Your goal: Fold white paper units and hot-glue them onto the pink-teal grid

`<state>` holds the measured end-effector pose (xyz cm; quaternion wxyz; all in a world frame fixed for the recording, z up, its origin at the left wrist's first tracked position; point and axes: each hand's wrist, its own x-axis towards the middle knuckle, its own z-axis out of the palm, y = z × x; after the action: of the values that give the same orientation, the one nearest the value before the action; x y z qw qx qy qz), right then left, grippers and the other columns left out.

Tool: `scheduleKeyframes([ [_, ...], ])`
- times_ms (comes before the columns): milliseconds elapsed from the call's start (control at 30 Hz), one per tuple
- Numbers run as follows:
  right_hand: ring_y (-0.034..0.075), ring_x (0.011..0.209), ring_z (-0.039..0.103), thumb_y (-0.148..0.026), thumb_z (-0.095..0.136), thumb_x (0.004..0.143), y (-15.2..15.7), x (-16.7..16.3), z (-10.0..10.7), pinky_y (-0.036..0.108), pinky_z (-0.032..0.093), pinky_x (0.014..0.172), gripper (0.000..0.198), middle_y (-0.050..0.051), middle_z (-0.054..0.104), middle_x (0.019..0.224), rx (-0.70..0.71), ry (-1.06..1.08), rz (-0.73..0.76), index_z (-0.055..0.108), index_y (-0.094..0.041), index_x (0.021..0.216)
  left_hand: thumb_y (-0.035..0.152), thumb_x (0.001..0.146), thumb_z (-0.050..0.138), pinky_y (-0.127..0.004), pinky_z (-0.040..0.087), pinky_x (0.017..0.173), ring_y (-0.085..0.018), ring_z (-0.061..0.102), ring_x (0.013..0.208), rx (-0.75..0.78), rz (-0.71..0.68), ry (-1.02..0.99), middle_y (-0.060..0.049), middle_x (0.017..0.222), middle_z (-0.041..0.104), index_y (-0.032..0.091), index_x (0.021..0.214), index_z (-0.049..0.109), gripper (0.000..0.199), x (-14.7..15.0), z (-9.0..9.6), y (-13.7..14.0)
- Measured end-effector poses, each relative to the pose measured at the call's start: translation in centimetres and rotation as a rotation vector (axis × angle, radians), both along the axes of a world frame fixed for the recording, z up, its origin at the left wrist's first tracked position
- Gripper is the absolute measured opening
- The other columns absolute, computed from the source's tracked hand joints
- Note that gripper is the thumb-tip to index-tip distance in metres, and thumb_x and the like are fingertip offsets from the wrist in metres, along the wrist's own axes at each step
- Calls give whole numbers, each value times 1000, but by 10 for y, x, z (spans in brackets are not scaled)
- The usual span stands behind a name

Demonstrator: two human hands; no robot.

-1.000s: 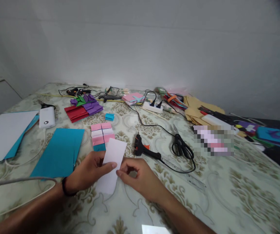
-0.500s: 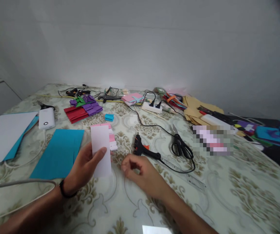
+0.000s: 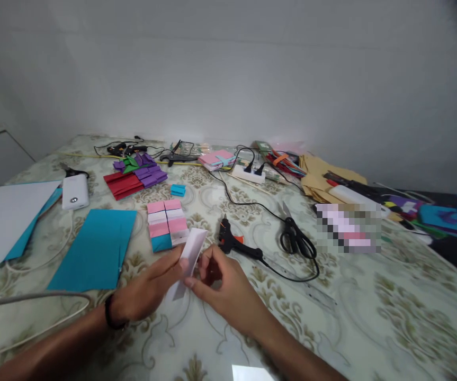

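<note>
A narrow strip of pale paper (image 3: 193, 244) stands tilted between my hands, with a lengthwise crease in it. My left hand (image 3: 152, 280), with a black band at the wrist, grips it from the left. From the right, the thumb and bent fingers of my right hand (image 3: 222, 283) close on the strip's edge. Just beyond my left hand lie folded paper pieces (image 3: 168, 222) in pink, white and blue, set side by side. A black glue gun (image 3: 234, 241) rests beyond my right hand.
Blue paper sheets (image 3: 93, 248) and a white power bank (image 3: 75, 191) lie left. Black-handled scissors (image 3: 296, 238) and a clear ruler (image 3: 311, 293) are at right. Red folded paper (image 3: 123, 185), a power strip (image 3: 248, 174) and cables stand further back. A stack of white sheets (image 3: 9, 217) is far left.
My left hand has moved right and turned the strip edge-on, uncovering the folded pieces. My right hand has come to the strip and taken hold of its edge.
</note>
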<state>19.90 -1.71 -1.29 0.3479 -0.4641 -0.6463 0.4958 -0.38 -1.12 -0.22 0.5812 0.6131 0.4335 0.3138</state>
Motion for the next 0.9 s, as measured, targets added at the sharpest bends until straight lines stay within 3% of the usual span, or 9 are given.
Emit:
scheduleKeyframes([
  [100, 15, 66, 55, -40, 74, 90, 0, 1, 0, 27, 45, 60, 30, -3, 59, 75, 11, 8, -2, 50, -23, 86, 44, 104, 56, -39, 46, 113, -27, 62, 117, 93, -45, 94, -7, 121, 72, 21, 122, 70, 32, 1, -3, 4],
  [167, 16, 68, 59, -37, 68, 95, 0, 2, -1, 27, 47, 60, 20, 0, 64, 80, 7, 8, -7, 55, -22, 96, 43, 104, 56, -39, 51, 106, -27, 63, 115, 92, -13, 97, -7, 121, 73, 21, 126, 68, 33, 1, -7, 6],
  [267, 19, 71, 65, -35, 64, 97, 3, 5, -2, 29, 50, 60, 22, 4, 73, 90, -24, 3, -56, 61, -21, 114, 46, 102, 59, -33, 58, 79, -25, 69, 95, 8, 20, 33, -9, 113, 76, 19, 127, 67, 37, 0, -9, 9],
  [367, 22, 80, 70, -35, 66, 96, 7, 8, -1, 31, 56, 66, 28, 7, 76, 99, -83, 111, -53, 64, -21, 120, 48, 96, 67, -27, 52, 59, -22, 68, 75, -62, 61, 5, -8, 97, 79, 16, 115, 71, 37, -2, -4, 10],
  [500, 22, 88, 72, -39, 69, 96, 10, 12, 2, 31, 57, 73, 32, 6, 77, 102, -172, 299, 28, 65, -21, 122, 49, 90, 74, -26, 52, 58, -23, 71, 76, -123, 71, -31, -8, 92, 80, 14, 106, 74, 38, -5, 4, 10],
  [667, 19, 80, 70, -45, 74, 95, 11, 15, 4, 27, 54, 68, 38, 3, 75, 92, -242, 394, 85, 65, -20, 122, 52, 92, 72, -25, 52, 54, -21, 70, 70, -139, 47, -11, -11, 89, 80, 11, 99, 76, 42, -10, 3, 11],
  [900, 13, 66, 57, -49, 79, 89, 10, 15, 3, 22, 45, 58, 36, -1, 66, 80, -185, 300, 12, 71, -19, 107, 50, 93, 74, -27, 57, 64, -24, 74, 81, -127, -59, -48, -11, 99, 81, 14, 112, 76, 41, -11, 3, 8],
])
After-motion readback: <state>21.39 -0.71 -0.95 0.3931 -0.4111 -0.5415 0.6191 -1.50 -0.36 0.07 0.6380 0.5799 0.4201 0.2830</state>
